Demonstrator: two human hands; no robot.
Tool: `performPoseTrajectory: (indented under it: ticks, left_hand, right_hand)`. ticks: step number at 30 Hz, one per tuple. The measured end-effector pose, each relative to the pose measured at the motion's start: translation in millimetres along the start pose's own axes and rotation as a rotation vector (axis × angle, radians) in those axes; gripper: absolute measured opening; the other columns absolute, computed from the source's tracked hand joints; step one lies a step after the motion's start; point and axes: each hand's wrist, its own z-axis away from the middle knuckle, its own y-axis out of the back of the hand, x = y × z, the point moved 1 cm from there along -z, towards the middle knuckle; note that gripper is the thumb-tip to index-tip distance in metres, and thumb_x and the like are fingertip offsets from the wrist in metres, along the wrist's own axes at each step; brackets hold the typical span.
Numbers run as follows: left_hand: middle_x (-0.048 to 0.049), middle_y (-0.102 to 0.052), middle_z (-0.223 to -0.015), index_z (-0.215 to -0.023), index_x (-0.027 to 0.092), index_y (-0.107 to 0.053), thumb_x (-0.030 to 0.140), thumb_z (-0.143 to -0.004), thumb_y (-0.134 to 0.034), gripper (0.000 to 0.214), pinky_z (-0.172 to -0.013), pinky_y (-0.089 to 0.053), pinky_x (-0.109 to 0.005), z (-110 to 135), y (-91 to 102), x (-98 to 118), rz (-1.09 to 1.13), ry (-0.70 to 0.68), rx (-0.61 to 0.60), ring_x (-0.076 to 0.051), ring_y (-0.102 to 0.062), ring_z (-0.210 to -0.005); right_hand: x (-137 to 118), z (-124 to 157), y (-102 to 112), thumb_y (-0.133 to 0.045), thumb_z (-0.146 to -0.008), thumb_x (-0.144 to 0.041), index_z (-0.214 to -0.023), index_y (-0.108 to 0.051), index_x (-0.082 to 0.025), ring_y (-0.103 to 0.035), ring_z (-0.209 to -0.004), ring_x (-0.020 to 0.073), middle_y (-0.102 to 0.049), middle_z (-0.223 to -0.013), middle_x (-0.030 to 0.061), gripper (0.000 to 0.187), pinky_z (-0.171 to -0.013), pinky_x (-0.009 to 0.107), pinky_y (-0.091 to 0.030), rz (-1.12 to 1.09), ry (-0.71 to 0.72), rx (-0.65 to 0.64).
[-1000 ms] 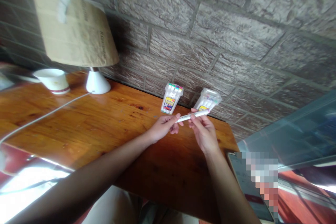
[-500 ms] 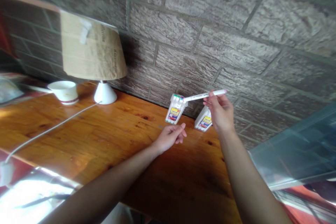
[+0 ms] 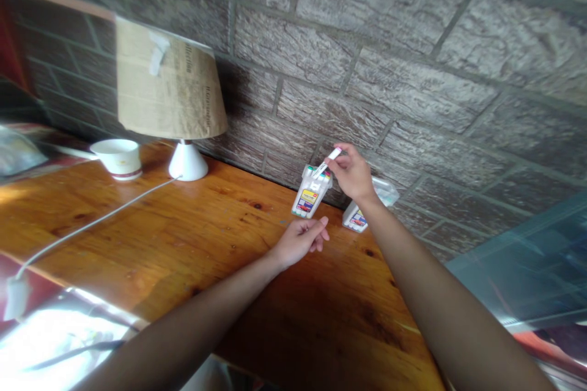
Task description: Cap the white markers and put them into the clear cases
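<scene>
In my right hand [image 3: 352, 172] is a white marker [image 3: 327, 164] with a pinkish end, pinched between thumb and fingers. It slants down to the left, its lower end at the top of a clear plastic marker case [image 3: 309, 197]. That case holds several markers with green, red and purple tips and bears a yellow and blue label. My left hand [image 3: 302, 242] rests just below the case, empty, fingers loosely curled and thumb held apart. To the right, partly hidden by my right wrist, stands a second case [image 3: 355, 219] with a similar label.
The wooden table [image 3: 220, 226] runs along a stone-brick wall [image 3: 316, 61]. At left stand a lamp [image 3: 169, 85] with a brown paper shade and a white cup [image 3: 120, 159]. The lamp's cord [image 3: 92, 232] crosses the table. A bluish translucent panel [image 3: 527, 263] is at right.
My right hand has moved left, turning the marker from nearly level to steeply slanted, with its lower end in among the markers of the left case. My left hand stays near the same place.
</scene>
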Motion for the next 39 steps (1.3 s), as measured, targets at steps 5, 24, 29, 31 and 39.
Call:
performPoseTrajectory:
  ticks: [5,24,29,31,39]
  left_hand:
    - [0.0018,-0.053,-0.049,-0.068,0.014,-0.062,0.073,-0.078,-0.058,0.06,-0.048,-0.03,-0.024,0.4,-0.7,0.4,0.015,-0.008,-0.004,-0.009,-0.042,-0.044]
    - [0.0016,-0.054,-0.049,-0.066,0.014,-0.062,0.072,-0.075,-0.061,0.058,-0.048,-0.03,-0.023,-0.5,-0.9,-3.9,0.042,0.017,0.016,-0.008,-0.043,-0.044]
    - [0.0014,-0.054,-0.05,-0.066,0.015,-0.063,0.072,-0.075,-0.061,0.058,-0.048,-0.029,-0.023,-0.6,-0.5,-3.2,0.036,0.027,0.024,-0.008,-0.043,-0.045]
    - [0.0015,-0.054,-0.049,-0.066,0.015,-0.063,0.072,-0.074,-0.061,0.058,-0.048,-0.029,-0.023,-0.5,-0.1,-2.5,0.034,0.028,0.029,-0.008,-0.043,-0.045]
    - [0.0021,-0.053,-0.048,-0.066,0.014,-0.063,0.071,-0.075,-0.062,0.057,-0.049,-0.03,-0.023,0.8,1.5,0.6,0.018,0.019,0.044,-0.008,-0.041,-0.044]
  right_hand:
    - [2.6,5.0,-5.8,-0.074,-0.076,-0.031,-0.094,-0.074,-0.025,-0.068,-0.071,0.02,-0.075,-0.078,0.0009,0.018,-0.08,0.038,-0.051,0.244,0.054,-0.072]
    - [-1.9,8.0,-14.1,-0.07,-0.08,-0.019,-0.095,-0.079,-0.022,-0.073,-0.081,0.0197,-0.08,-0.094,0.0031,0.017,-0.087,0.035,-0.055,0.434,0.055,-0.221]
    - [-0.4,6.7,-15.4,-0.069,-0.082,-0.022,-0.094,-0.08,-0.023,-0.071,-0.083,0.0204,-0.079,-0.095,0.004,0.015,-0.086,0.034,-0.054,0.551,0.13,-0.267]
    - [1.5,6.0,-17.0,-0.068,-0.084,-0.021,-0.093,-0.08,-0.022,-0.071,-0.086,0.021,-0.078,-0.098,0.0054,0.015,-0.088,0.035,-0.053,0.58,0.176,-0.282]
    - [-4.1,9.6,-8.9,-0.061,-0.088,-0.02,-0.091,-0.079,-0.02,-0.07,-0.095,0.0238,-0.078,-0.099,0.0076,0.018,-0.095,0.038,-0.05,0.543,0.325,-0.221]
